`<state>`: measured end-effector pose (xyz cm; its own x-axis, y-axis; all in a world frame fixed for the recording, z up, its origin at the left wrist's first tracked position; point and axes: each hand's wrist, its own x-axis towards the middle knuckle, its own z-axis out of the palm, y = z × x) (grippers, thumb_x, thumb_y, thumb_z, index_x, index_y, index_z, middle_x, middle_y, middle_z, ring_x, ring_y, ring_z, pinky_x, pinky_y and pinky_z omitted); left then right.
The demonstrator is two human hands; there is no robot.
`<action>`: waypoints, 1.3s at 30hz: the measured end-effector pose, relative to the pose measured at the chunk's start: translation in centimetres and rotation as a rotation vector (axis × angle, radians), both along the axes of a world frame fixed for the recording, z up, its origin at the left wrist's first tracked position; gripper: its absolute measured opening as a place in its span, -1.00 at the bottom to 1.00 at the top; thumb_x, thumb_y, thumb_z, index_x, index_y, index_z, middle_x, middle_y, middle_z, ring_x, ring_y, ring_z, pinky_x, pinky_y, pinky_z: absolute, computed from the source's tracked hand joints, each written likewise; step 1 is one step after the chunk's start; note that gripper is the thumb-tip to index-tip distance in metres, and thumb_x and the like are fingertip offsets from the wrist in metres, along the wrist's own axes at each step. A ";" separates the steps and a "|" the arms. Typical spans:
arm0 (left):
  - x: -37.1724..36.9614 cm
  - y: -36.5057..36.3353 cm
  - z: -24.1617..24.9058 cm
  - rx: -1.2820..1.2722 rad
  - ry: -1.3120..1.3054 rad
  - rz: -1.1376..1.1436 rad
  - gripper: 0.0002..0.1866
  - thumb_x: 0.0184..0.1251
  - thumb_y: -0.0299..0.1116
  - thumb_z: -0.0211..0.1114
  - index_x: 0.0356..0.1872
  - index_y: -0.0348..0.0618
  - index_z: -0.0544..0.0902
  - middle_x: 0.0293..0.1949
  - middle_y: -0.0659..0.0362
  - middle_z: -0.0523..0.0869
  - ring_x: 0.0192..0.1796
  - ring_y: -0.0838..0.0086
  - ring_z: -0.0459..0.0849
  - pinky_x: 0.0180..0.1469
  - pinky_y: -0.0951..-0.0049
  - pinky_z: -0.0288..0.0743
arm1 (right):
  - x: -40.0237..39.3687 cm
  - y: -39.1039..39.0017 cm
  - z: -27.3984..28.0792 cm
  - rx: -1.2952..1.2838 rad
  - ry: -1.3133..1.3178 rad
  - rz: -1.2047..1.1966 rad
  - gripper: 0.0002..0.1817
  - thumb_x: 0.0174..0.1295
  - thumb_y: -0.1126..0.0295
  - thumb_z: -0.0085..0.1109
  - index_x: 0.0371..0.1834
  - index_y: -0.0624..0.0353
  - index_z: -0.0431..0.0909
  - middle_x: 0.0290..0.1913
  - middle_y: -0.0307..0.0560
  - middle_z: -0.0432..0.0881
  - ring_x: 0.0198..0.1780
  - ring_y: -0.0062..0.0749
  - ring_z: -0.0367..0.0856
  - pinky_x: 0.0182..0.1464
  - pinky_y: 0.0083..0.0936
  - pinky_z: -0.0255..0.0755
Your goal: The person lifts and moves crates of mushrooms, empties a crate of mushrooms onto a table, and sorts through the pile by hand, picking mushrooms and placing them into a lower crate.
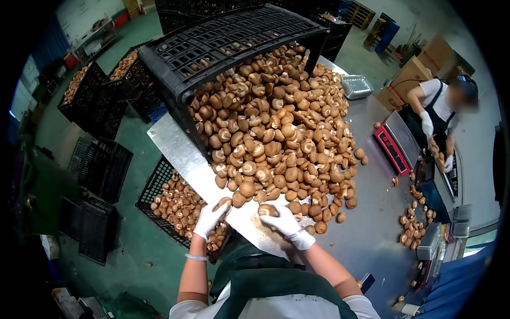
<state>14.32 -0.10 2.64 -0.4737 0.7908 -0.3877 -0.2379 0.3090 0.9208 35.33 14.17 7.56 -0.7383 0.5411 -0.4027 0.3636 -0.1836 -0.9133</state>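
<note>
White gloves cover both of my hands at the near edge of the metal table (366,186). My left hand (211,218) is closed on a brown mushroom (224,202), above the right edge of a black crate (145,201) that holds mushrooms. My right hand (287,225) grips another mushroom (267,210) over the table's pale near part. Just beyond both hands lies a big heap of mushrooms (276,138), spilling from a large black crate (175,95) tipped on its side.
At the right, a co-worker (438,106) in white gloves handles mushrooms beside a red scale (392,151). A clear plastic tray (357,86) lies at the table's back. Stacked black crates (98,165) stand on the floor at the left.
</note>
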 end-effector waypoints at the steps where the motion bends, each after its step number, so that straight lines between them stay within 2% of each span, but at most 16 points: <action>1: 0.3 -0.1 0.1 0.008 -0.038 0.026 -0.65 0.34 -0.30 0.25 0.04 -0.32 0.58 -0.12 0.20 0.67 -0.12 0.59 0.60 -0.02 0.59 0.49 | -0.8 -0.4 -0.7 0.355 0.023 0.057 -0.52 0.08 0.24 0.36 0.06 0.10 0.49 -0.01 -0.10 0.59 -0.03 -0.41 0.59 -0.01 -0.51 0.49; 3: 0.9 -0.3 -0.4 0.057 0.035 0.102 -0.65 0.35 -0.32 0.24 0.06 -0.32 0.58 -0.07 0.19 0.65 -0.07 0.59 0.59 0.02 0.59 0.48 | -2.8 -0.4 0.8 0.993 -0.057 0.280 -0.47 -0.04 0.25 0.41 0.06 0.02 0.51 0.16 -0.02 0.48 0.12 -0.22 0.51 0.06 -0.38 0.49; 5: 1.8 -0.9 -0.3 0.042 0.177 0.138 -0.67 0.31 -0.37 0.26 0.04 -0.31 0.58 -0.05 0.12 0.67 -0.02 0.49 0.62 0.07 0.52 0.47 | -4.8 0.0 0.6 1.226 -0.011 0.404 -0.45 -0.12 0.23 0.43 0.03 -0.04 0.52 0.30 0.07 0.30 0.28 0.00 0.30 0.08 -0.30 0.50; 10: 2.6 -1.6 -1.3 0.050 0.693 0.025 -0.61 0.15 -0.37 0.34 0.00 -0.32 0.58 0.13 -0.08 0.54 0.17 0.14 0.52 0.24 0.30 0.37 | -7.4 2.7 -1.5 1.173 -0.113 0.571 -0.49 -0.14 0.23 0.43 -0.03 -0.04 0.52 0.32 0.08 0.28 0.26 0.05 0.30 0.06 -0.29 0.52; 14: 4.0 -0.8 0.5 -0.008 0.956 -0.121 -0.57 0.00 -0.25 0.45 -0.03 -0.02 0.65 0.29 -0.05 0.40 0.23 0.09 0.46 0.20 0.26 0.42 | -5.1 3.6 0.2 0.894 0.135 0.272 -0.48 -0.08 0.16 0.41 0.01 -0.01 0.55 0.24 0.13 0.38 0.21 -0.04 0.40 0.19 -0.24 0.38; 15: 4.3 -0.1 0.6 -0.002 1.030 -0.194 -0.57 -0.03 -0.24 0.46 -0.04 0.02 0.66 0.31 -0.05 0.36 0.22 0.09 0.45 0.18 0.26 0.44 | -4.4 3.7 0.3 0.655 0.240 0.196 -0.48 0.03 0.15 0.37 0.09 0.02 0.51 0.24 0.06 0.40 0.23 -0.15 0.42 0.20 -0.35 0.37; 17: 5.0 1.4 -0.1 0.019 1.030 -0.261 -0.58 -0.04 -0.27 0.45 -0.06 0.00 0.67 0.38 -0.08 0.25 0.17 0.01 0.46 0.14 0.24 0.46 | -2.5 3.3 0.5 -0.394 0.230 -0.069 -0.48 0.16 0.19 0.27 0.18 0.09 0.42 0.25 -0.02 0.41 0.24 -0.26 0.42 0.18 -0.40 0.38; 19: 4.9 2.8 -0.6 0.006 1.049 -0.238 -0.58 -0.03 -0.30 0.45 -0.05 -0.04 0.66 0.38 -0.08 0.25 0.16 -0.03 0.46 0.14 0.23 0.46 | -1.5 2.5 -1.7 -0.737 0.566 -0.330 -0.42 0.32 0.15 0.10 0.33 0.16 0.25 0.24 -0.02 0.42 0.19 -0.24 0.48 0.13 -0.30 0.48; 23: 4.2 3.0 -1.4 0.258 0.686 0.002 -0.63 0.11 -0.35 0.40 -0.03 -0.19 0.62 0.22 -0.07 0.46 0.09 0.17 0.54 0.13 0.31 0.43 | 0.0 2.7 -1.6 -0.963 0.783 -0.272 -0.30 0.28 -0.04 0.11 0.35 0.15 0.21 0.27 0.06 0.38 0.28 -0.12 0.39 0.17 -0.21 0.48; 25: 3.1 1.6 -1.1 0.422 -0.362 0.014 -0.57 0.36 -0.20 0.19 0.18 -0.14 0.43 0.15 0.07 0.52 0.13 0.32 0.55 -0.05 0.46 0.49 | 0.6 2.3 -2.1 -1.110 0.891 -0.349 -0.28 0.23 -0.15 0.11 0.28 0.15 0.29 0.25 0.06 0.38 0.26 -0.12 0.40 0.11 -0.23 0.52; 26: 2.1 0.9 -2.6 0.575 -0.747 -0.003 -0.52 0.44 -0.10 0.08 0.26 -0.10 0.34 0.15 0.10 0.52 0.14 0.33 0.54 -0.12 0.50 0.51 | 0.6 2.3 -3.3 -1.528 1.107 -0.256 -0.28 0.19 -0.21 0.11 0.20 0.16 0.37 0.23 0.06 0.38 0.24 -0.13 0.42 0.08 -0.23 0.53; 28: 4.0 1.1 1.2 0.432 -0.898 0.201 -0.57 0.44 -0.08 0.09 0.20 -0.08 0.40 -0.06 0.20 0.59 -0.12 0.47 0.61 -0.11 0.44 0.55 | 1.5 1.7 -2.6 -1.293 0.890 -0.405 -0.27 0.23 -0.27 -0.02 0.21 0.13 0.37 0.21 0.09 0.41 0.18 -0.15 0.46 0.04 -0.22 0.53; 31: 5.1 2.0 2.7 0.436 -0.954 0.173 -0.53 0.43 0.02 0.05 0.20 -0.03 0.41 -0.01 0.22 0.58 -0.04 0.41 0.60 0.01 0.30 0.53 | 2.1 1.0 -1.3 -1.220 0.758 -0.537 -0.27 0.28 -0.27 -0.12 0.30 0.07 0.31 0.21 0.10 0.42 0.14 -0.12 0.49 0.02 -0.23 0.50; 33: 5.1 2.2 0.2 0.585 -1.044 -0.030 -0.49 0.43 0.07 0.02 0.23 -0.02 0.37 0.09 0.19 0.54 0.08 0.36 0.56 0.10 0.26 0.49 | 2.8 -0.3 2.2 -0.781 0.630 -0.341 -0.26 0.34 -0.26 -0.25 0.38 0.08 0.23 0.14 0.01 0.49 0.05 -0.26 0.55 -0.10 -0.38 0.51; 36: 7.2 3.2 1.3 0.405 -0.849 0.105 -0.37 0.40 0.22 -0.09 0.30 0.01 0.33 0.21 0.18 0.46 0.14 0.36 0.50 0.05 0.31 0.44 | 3.6 -0.3 0.7 -1.165 1.107 -0.131 -0.31 0.42 -0.13 -0.29 0.38 0.20 0.20 0.22 0.18 0.42 0.17 -0.17 0.49 0.23 -0.31 0.42; 39: 7.6 3.6 0.8 0.506 -0.753 0.028 -0.43 0.46 0.11 -0.10 0.30 -0.04 0.31 0.24 0.14 0.42 0.21 0.32 0.46 0.21 0.21 0.38 | 4.9 0.1 0.0 -1.011 0.837 -0.350 -0.30 0.40 -0.19 -0.27 0.34 0.19 0.25 0.17 0.07 0.46 0.16 -0.21 0.51 0.18 -0.34 0.48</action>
<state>21.93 3.48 3.40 -0.2571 0.9427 -0.2125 -0.8335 -0.1050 0.5425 40.21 14.26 7.53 -0.8414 0.4870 -0.2344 -0.4327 -0.8669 -0.2477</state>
